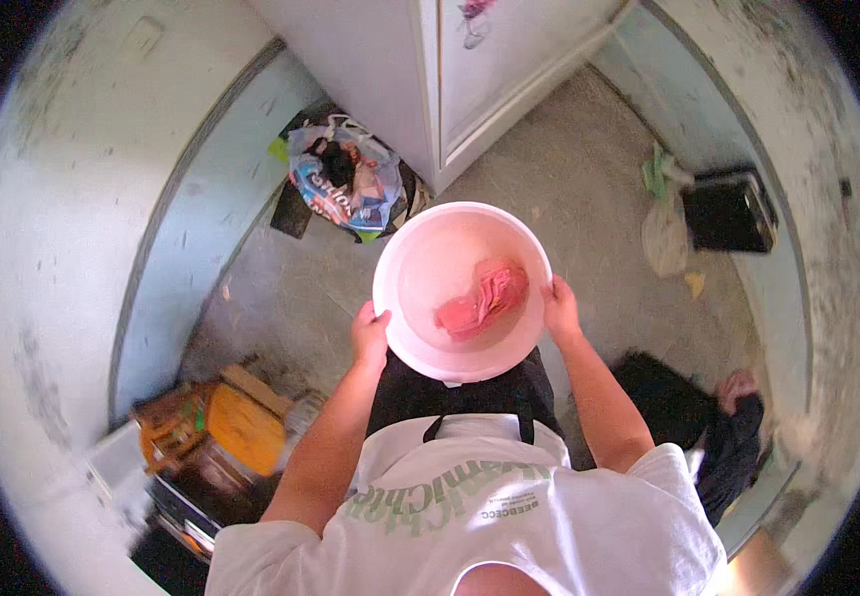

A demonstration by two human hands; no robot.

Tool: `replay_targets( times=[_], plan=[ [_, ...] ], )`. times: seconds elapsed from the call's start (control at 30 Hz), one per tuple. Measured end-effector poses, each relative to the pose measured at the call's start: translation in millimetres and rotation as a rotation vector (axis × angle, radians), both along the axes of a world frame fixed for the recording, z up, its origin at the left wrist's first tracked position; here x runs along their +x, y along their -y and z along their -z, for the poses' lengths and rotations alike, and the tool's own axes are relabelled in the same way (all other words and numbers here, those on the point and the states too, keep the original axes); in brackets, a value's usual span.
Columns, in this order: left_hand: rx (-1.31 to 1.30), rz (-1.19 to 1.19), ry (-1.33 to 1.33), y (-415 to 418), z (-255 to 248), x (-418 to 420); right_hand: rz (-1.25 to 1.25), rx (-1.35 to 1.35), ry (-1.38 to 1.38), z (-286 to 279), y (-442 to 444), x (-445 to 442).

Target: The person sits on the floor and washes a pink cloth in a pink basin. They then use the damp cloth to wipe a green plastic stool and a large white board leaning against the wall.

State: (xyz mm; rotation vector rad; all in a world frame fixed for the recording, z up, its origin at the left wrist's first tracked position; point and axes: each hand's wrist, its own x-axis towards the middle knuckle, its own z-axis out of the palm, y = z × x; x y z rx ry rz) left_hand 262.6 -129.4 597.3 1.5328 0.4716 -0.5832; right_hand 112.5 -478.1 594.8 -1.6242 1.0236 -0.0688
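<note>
A round pink plastic basin [437,253] is held up in front of my waist. In it lies a bunched, wet-looking red-pink cloth [501,290], toward the right side of the bottom, in what looks like shallow water. My left hand [372,335] grips the basin's left rim, its thumb over the edge. On the opposite side, my right hand [560,307] holds the rim the same way. Both hands' fingers are partly hidden beneath the basin.
Beyond the basin stands a white cabinet corner [434,149], with a stuffed plastic bag [355,179] on its left. A dark box [728,212] lies by the right wall. An orange-yellow chair-like object [244,428] is at lower left; a person in dark clothing [735,439] is at lower right.
</note>
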Motion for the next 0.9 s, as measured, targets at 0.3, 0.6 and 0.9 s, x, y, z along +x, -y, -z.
replay_targets(
  times=[0.3, 0.6, 0.9],
  plan=[
    [0.139, 0.562, -0.001, 34.5, 31.2, 85.6, 0.540, 0.084, 0.043, 48.6, -91.7, -75.5],
    [0.131, 0.762, -0.048, 77.0, 156.0, 119.6, 0.723, -0.015, -0.043, 192.0, -136.0, -89.0],
    [0.125, 0.887, -0.026, 120.6, 400.7, 112.3, 0.829, -0.018, 0.031, 437.3, -118.8, -105.0]
  ],
)
